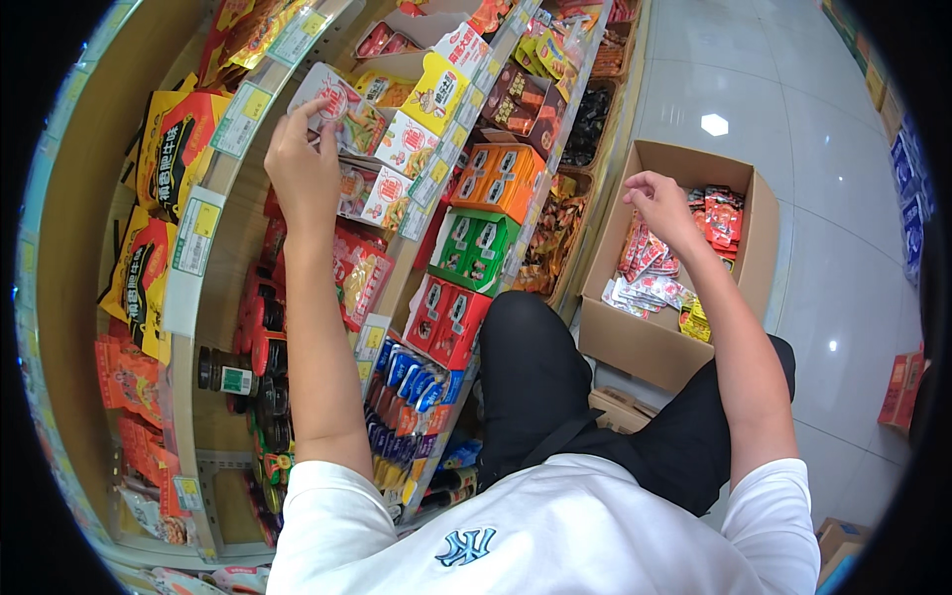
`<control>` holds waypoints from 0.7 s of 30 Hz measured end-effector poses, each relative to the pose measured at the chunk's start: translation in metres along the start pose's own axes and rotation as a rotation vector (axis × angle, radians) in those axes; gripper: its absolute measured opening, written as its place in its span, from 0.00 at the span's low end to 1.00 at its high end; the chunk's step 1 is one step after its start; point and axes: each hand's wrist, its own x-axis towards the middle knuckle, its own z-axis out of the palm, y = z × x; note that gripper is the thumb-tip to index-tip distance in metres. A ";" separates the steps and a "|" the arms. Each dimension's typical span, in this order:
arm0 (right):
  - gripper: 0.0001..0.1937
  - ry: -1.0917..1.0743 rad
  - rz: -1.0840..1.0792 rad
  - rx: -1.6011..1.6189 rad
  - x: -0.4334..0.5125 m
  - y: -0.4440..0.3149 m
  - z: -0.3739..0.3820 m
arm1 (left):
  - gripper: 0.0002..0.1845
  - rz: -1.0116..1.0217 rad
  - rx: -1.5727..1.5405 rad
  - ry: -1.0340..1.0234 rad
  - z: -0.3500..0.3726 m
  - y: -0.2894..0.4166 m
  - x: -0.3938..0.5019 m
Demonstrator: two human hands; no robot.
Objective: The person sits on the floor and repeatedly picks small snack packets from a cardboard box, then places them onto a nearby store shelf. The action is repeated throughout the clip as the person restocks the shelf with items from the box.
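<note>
At the upper left, my left hand [305, 160] touches a white display box lid or snack pack [338, 93] with a red printed emblem, its thumb and fingers bent; whether it grips it I cannot tell. Next to it stand white snack display boxes [405, 145] and a yellow one [437, 93] on the shelf. Over an open cardboard box [647, 346] on the right hangs my right hand [658, 201], fingers curled, with nothing visible in it. Small red snack packets [721, 216], whitish packets [632, 294] and yellow packets [694, 321] lie inside that box.
Orange [498, 175], green [476, 249] and red [446, 320] display boxes line a lower shelf. Jars [230, 372] and yellow-and-red bags [175, 156] stand on the left shelves. Baskets of wrapped snacks [554, 238] sit by the carton. My bent knees flank the carton's near side on the tiled floor [840, 297].
</note>
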 end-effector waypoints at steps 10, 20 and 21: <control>0.13 0.027 -0.031 0.057 0.000 0.005 0.008 | 0.15 -0.278 -0.235 -0.309 0.029 -0.055 -0.004; 0.12 0.008 -0.016 0.027 0.002 0.009 0.008 | 0.12 -0.425 -0.069 -0.440 0.025 -0.057 0.003; 0.13 0.023 -0.023 0.042 0.002 0.009 0.010 | 0.11 -0.412 -0.003 -0.423 0.025 -0.059 0.004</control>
